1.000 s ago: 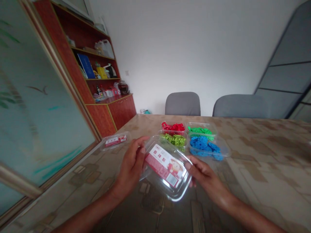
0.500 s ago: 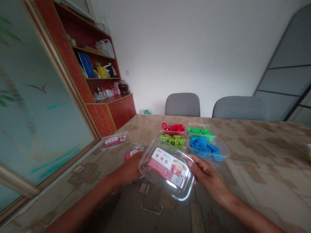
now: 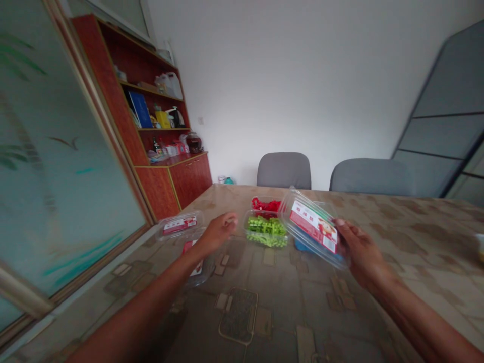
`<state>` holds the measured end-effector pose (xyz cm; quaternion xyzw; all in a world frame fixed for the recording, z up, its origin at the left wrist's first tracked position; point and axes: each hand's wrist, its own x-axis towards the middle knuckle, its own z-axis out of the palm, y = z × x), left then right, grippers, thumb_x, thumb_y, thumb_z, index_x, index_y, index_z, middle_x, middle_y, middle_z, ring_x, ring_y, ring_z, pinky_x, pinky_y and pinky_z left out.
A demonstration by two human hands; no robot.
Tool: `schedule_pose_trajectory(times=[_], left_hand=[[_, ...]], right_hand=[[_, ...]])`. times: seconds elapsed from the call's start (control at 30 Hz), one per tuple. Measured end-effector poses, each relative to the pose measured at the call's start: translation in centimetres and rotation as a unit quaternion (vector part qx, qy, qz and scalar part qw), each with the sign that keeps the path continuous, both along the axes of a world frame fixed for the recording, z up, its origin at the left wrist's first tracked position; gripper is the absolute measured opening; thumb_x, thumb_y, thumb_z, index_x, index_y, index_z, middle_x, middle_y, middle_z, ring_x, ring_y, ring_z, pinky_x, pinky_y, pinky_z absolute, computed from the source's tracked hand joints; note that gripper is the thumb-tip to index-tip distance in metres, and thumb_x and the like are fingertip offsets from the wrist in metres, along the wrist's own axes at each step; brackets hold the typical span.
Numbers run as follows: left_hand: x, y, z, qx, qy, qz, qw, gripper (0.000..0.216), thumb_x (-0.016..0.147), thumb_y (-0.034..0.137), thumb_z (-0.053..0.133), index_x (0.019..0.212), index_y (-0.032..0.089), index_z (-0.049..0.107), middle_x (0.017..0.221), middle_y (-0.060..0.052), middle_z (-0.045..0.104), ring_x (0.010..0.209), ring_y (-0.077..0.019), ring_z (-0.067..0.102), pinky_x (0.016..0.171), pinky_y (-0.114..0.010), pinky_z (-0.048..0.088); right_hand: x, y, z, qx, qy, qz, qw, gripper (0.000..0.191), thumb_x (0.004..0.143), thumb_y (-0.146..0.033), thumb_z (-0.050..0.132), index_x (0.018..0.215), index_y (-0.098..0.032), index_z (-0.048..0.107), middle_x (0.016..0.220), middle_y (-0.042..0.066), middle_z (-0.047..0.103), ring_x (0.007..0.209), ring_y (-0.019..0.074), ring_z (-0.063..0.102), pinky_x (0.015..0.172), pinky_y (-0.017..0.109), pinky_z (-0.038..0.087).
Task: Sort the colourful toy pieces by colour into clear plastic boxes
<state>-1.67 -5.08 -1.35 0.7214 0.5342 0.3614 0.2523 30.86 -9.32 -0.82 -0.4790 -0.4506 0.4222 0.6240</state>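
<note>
Right hand (image 3: pixel 361 252) pinches tilted clear lid (image 3: pixel 312 227) by its right end, above blue tray (image 3: pixel 301 246); left hand (image 3: pixel 217 233), spread and empty, beside green tray (image 3: pixel 265 232)

Quick count: three clear labelled lids, with the raised lid (image 3: pixel 313 227) centre right, and the flat lid (image 3: pixel 180 224) and half-hidden lid (image 3: pixel 197 272) centre left. Three trays showing: red tray (image 3: pixel 265 204), lime tray (image 3: pixel 266 232), blue tray (image 3: pixel 300 246) just barely. Two grey chairs: middle chair (image 3: pixel 283 170), right-side chair (image 3: pixel 372 176).

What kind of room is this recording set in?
Likely a home dining room: a patterned table with two grey chairs, and a red wooden cabinet stocked with bottles and boxes.
</note>
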Motion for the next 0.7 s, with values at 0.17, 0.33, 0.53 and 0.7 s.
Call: schedule_pose_trajectory(times=[0.17, 0.33, 0.53, 0.7], left_hand=[[2.3, 3.5, -0.3, -0.021, -0.05, 0.026, 0.998, 0.033, 0.092, 0.041, 0.052, 0.109, 0.014, 0.058, 0.096, -0.006, 0.064, 0.075, -0.0168, 0.063, 0.061, -0.029, 0.053], [2.5, 4.1, 0.2, -0.041, -0.051, 0.058, 0.996, 0.026, 0.093, 0.031, 0.054, 0.112, 0.014, 0.057, 0.108, -0.007, 0.06, 0.09, -0.0196, 0.062, 0.076, -0.037, 0.053], [2.1, 3.8, 0.4, -0.1, -0.006, 0.033, 0.994, 0.026, 0.093, 0.029, 0.055, 0.114, 0.014, 0.056, 0.107, -0.007, 0.061, 0.088, -0.0191, 0.062, 0.073, -0.036, 0.054], [1.1, 4.4, 1.9, -0.114, 0.045, -0.005, 0.992, 0.027, 0.093, 0.031, 0.054, 0.113, 0.014, 0.056, 0.102, -0.007, 0.062, 0.08, -0.0164, 0.062, 0.068, -0.033, 0.053]], right_hand=[[-0.3, 0.1, 0.7, -0.03, 0.031, 0.04, 0.998, 0.043, 0.059, -0.057, 0.074, 0.071, -0.02, 0.055, 0.05, -0.007, 0.045, 0.044, 0.0105, 0.041, 0.044, 0.023, 0.034], [-2.2, 1.3, 1.6, 0.009, -0.045, 0.102, 0.994, 0.042, 0.071, -0.061, 0.062, 0.074, -0.022, 0.048, 0.051, -0.009, 0.037, 0.042, 0.0074, 0.031, 0.041, 0.018, 0.024], [-7.0, -2.3, -1.6, -0.033, -0.125, 0.248, 0.96, 0.047, 0.068, -0.066, 0.059, 0.067, -0.02, 0.05, 0.047, -0.009, 0.037, 0.039, 0.0073, 0.03, 0.036, 0.019, 0.022], [-10.5, -5.2, -4.1, 0.012, -0.199, 0.288, 0.937, 0.039, 0.084, -0.056, 0.045, 0.073, -0.019, 0.049, 0.061, -0.004, 0.043, 0.054, 0.0102, 0.042, 0.049, 0.021, 0.036]])
